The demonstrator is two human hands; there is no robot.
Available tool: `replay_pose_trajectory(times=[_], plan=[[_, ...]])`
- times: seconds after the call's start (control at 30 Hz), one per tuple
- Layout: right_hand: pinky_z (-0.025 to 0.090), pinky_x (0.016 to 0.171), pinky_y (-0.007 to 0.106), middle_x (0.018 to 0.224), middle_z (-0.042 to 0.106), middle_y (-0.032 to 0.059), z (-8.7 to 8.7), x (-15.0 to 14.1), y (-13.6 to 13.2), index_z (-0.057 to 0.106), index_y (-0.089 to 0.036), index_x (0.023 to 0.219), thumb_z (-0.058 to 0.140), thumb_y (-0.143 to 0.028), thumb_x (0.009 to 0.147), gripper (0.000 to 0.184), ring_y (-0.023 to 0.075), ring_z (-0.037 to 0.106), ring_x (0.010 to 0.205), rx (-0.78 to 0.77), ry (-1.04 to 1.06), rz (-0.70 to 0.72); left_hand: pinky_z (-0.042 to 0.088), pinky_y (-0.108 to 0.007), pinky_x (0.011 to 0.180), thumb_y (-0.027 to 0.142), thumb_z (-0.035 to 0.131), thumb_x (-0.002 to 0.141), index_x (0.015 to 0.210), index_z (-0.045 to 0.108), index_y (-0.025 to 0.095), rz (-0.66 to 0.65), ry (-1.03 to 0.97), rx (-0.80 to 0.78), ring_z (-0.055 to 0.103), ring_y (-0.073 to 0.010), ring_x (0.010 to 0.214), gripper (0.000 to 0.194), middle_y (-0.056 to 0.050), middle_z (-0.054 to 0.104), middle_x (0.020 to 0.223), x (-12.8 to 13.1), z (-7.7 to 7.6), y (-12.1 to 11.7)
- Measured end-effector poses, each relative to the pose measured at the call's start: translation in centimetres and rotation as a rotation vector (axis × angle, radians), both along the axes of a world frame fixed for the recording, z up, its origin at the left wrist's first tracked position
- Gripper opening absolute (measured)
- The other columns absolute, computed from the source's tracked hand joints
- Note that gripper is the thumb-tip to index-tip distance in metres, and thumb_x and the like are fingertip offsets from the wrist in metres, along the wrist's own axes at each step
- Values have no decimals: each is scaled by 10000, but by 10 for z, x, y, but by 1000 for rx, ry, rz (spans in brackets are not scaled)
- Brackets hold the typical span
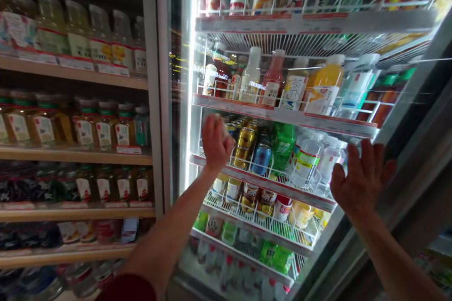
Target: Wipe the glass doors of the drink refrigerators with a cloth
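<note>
My left hand (216,143) is raised before the left side of a lit drinks fridge, its fingers curled closed. A small pale patch shows at the fingers, but what they hold, if anything, is hidden. Just beyond it stand gold cans (245,143) and a blue can (262,157) on a wire shelf. My right hand (362,176) is open, palm forward and fingers spread, by the fridge's right side. Clear bottles with white caps (330,164) are nearest to it. Whether it touches the glass or the frame, I cannot tell.
Upper fridge shelves hold a tilted orange drink bottle (326,80) and a red bottle (273,77). Green packs (275,256) lie low down. A metal post (155,80) divides the fridge from wooden shelves (76,154) of jars and bottles. A dark diagonal frame (406,127) borders the right.
</note>
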State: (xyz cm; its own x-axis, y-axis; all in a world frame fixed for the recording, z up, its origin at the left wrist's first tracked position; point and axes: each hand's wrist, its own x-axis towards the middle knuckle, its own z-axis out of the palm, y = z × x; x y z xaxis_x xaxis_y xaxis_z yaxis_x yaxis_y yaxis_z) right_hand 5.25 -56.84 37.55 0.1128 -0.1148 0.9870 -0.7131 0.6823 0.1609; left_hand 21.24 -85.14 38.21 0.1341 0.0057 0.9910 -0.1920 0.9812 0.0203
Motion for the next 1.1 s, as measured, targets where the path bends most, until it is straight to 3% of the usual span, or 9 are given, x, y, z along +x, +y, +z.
replay_pose_trajectory(times=[0.07, 0.13, 0.3, 0.4, 0.57, 0.67, 0.83, 1.0, 1.1], plan=[[152, 1035, 621, 1433, 309, 163, -2, 4, -8, 304, -159, 1387, 436, -341, 833, 598, 378, 251, 1320, -36, -44, -2, 239, -484, 1098, 241, 345, 845, 1377, 243, 124, -23, 113, 140, 167, -256, 1368, 554, -139, 216, 1467, 2, 0, -11], [135, 1040, 624, 1445, 276, 174, -4, 8, -14, 275, -137, 1398, 414, -347, 846, 607, 376, 203, 1338, -70, -67, -1, 226, -487, 1104, 239, 340, 842, 1377, 242, 123, -81, 31, 86, 153, -253, 1371, 557, -130, 226, 1466, -13, -3, 16], [156, 1064, 577, 1438, 305, 146, -7, 13, -17, 307, -151, 1386, 414, -356, 846, 587, 329, 230, 1341, -93, -89, -35, 242, -359, 1118, 257, 363, 837, 1303, 395, 168, -151, -410, -493, 202, -172, 1360, 475, -34, 375, 1409, -52, -11, 107], [147, 1079, 545, 1438, 314, 132, -8, 15, -16, 320, -161, 1380, 407, -344, 849, 568, 301, 229, 1346, -104, -107, -29, 251, -369, 1111, 268, 377, 834, 1264, 448, 168, -112, -362, -434, 224, -180, 1354, 447, -41, 397, 1394, -32, -7, 69], [130, 1081, 533, 1440, 313, 122, -9, 15, -19, 327, -186, 1376, 397, -357, 856, 552, 280, 211, 1355, -139, -142, -11, 261, -474, 1088, 238, 415, 819, 1295, 411, 147, -31, 89, 99, 224, -260, 1351, 485, -122, 301, 1436, 15, 3, -33], [153, 1077, 530, 1427, 339, 123, -9, 13, -18, 335, -199, 1371, 410, -356, 851, 548, 274, 237, 1347, -147, -115, -20, 255, -474, 1092, 218, 410, 819, 1308, 390, 135, -85, 71, 74, 196, -268, 1359, 496, -123, 255, 1457, 6, -4, -11], [172, 1082, 497, 1412, 370, 110, -8, 14, -15, 357, -222, 1359, 427, -345, 844, 534, 256, 273, 1334, -150, -77, -17, 269, -375, 1096, 262, 419, 819, 1281, 426, 164, -130, -355, -504, 230, -201, 1351, 473, -64, 362, 1416, -14, -21, 41], [164, 1084, 503, 1426, 349, 91, -9, 16, -16, 347, -232, 1364, 426, -335, 840, 540, 257, 258, 1340, -147, -100, -6, 231, -438, 1099, 239, 410, 823, 1299, 406, 162, 37, -128, -129, 196, -226, 1363, 482, -104, 317, 1435, 24, -9, -36], [137, 1096, 490, 1434, 331, 87, -9, 17, -17, 343, -229, 1370, 437, -333, 835, 552, 265, 244, 1345, -157, -139, 9, 255, -455, 1086, 221, 412, 818, 1336, 350, 138, 59, -24, -13, 177, -241, 1367, 529, -136, 278, 1448, 29, -2, -50]])
